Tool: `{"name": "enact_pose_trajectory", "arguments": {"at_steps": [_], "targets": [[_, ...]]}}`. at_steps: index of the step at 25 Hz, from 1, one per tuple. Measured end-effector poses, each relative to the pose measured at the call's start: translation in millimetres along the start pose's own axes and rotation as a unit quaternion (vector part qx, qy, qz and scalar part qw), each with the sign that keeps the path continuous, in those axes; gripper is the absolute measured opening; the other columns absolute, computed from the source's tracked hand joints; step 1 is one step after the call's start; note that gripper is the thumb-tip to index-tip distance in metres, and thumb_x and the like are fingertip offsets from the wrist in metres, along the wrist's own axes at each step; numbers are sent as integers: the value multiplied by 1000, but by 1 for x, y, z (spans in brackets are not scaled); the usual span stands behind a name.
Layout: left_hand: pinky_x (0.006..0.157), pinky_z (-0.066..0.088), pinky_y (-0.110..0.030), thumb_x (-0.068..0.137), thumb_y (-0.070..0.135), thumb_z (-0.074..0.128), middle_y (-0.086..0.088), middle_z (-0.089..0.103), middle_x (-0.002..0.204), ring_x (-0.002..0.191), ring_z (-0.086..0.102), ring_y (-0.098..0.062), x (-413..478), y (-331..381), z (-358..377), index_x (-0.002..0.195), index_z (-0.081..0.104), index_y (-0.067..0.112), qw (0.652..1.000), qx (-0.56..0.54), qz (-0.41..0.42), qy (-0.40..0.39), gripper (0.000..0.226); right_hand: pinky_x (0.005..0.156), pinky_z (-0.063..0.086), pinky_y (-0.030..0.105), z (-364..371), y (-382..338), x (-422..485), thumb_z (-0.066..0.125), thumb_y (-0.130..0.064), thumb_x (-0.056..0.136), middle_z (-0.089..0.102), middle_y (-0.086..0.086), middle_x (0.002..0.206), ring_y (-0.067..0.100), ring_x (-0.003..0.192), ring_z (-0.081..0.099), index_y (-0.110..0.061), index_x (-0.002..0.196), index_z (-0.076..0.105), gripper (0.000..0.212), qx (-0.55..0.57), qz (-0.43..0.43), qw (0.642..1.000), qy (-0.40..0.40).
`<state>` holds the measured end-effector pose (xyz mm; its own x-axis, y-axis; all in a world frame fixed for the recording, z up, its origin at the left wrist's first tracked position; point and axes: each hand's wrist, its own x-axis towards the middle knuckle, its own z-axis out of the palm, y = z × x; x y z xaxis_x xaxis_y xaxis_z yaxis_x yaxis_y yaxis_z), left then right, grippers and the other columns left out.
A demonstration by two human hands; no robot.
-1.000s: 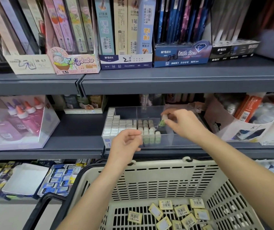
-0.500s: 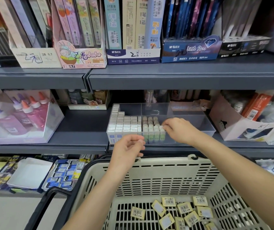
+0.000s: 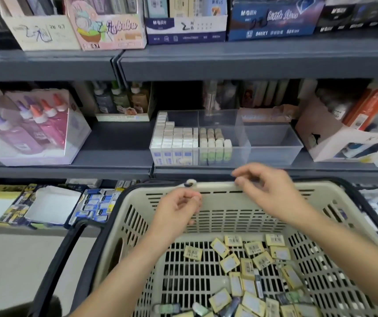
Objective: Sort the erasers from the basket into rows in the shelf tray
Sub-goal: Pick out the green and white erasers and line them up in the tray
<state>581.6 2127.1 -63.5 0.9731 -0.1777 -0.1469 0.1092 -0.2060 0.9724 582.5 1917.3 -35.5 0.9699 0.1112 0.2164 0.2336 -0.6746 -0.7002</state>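
A: Hand pose?
B: Left hand (image 3: 178,208) curled loosely over basket (image 3: 135,225) far wall, nothing visibly held. Right hand (image 3: 272,193) above rim, thumb and forefinger narrow, nothing seen between them.
A: Room?
B: Clear tray (image 3: 272,154) on shelf: erasers (image 3: 192,140) fill left rows, right half bare.
A: Stock?
B: Loose erasers (image 3: 247,266) on basket floor, barcode labels up.
A: Text?
B: "840X1" on blue box (image 3: 272,21) above. Rest blurred.

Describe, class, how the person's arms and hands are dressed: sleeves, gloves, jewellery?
Both forearms are bare, with no sleeves in view. The left hand and right hand wear no gloves; no rings, watch or bracelets are visible, though motion blur softens the fingers.
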Motion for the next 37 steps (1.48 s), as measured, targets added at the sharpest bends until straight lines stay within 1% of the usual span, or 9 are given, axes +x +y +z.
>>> {"name": "enact_pose_trajectory", "arguments": {"at_steps": [3,5,9,14,18,23,28,33,37], "targets": [[71,49,-14,90,18,58,7,63,94,87,59,-5,-18,-5,-7,91,59,27,991,110,-42,-62,8,70,40,1,42,6,-27,56,-28,88,64,-19,86,-8,81,58,-28,98,64,13,-11,2,990,-137],[68,45,-7,89,22,59,12,61,94,84,56,2,-32,-9,-15,97,60,25,983,151,-64,-83,8,70,40,4,72,15,-39,55,-27,90,66,-13,91,-6,77,57,-23,102,65,16,-52,2,976,-213],[74,45,-12,89,23,61,11,59,101,90,57,-3,-61,-17,-27,109,58,21,970,213,-90,-70,21,80,50,28,126,25,-66,55,-24,91,68,1,102,13,89,62,-14,106,65,21,-77,38,935,-345],[75,44,-5,87,18,63,8,59,101,92,58,-4,-92,-29,-43,105,56,22,979,188,-62,-46,19,85,48,36,197,12,-116,58,-29,87,60,6,114,22,104,56,-12,115,61,34,-126,-61,875,-463],[86,47,-18,87,20,63,7,60,103,95,59,-6,-102,-37,-52,109,57,20,978,192,-76,-42,22,79,45,37,224,15,-123,67,-38,78,46,11,118,28,106,48,-10,127,41,63,-251,-82,840,-474],[85,48,-23,87,24,63,16,56,95,92,58,-5,-100,-42,-56,101,55,27,974,193,-104,-59,16,64,51,34,213,28,-107,62,-37,79,57,0,89,21,80,56,-19,96,46,30,-220,22,865,-450],[72,45,-20,87,31,62,16,56,95,88,56,-3,-75,-36,-35,106,57,26,939,295,-119,-130,20,64,48,33,175,50,-85,60,-30,83,60,2,84,20,75,56,-16,94,51,20,-174,119,898,-386],[71,46,-27,90,18,56,-3,58,95,77,54,-18,-17,-62,4,102,59,14,888,393,-178,-159,13,69,52,35,134,74,-89,49,-24,92,64,5,98,23,86,59,-15,102,57,16,-273,110,883,-366],[91,48,-33,88,9,58,-8,59,118,103,59,-23,-16,-122,7,116,58,9,884,392,-218,-133,28,71,54,33,144,56,-102,51,-24,91,68,1,93,16,82,62,-15,92,65,17,-190,44,917,-346]]}}
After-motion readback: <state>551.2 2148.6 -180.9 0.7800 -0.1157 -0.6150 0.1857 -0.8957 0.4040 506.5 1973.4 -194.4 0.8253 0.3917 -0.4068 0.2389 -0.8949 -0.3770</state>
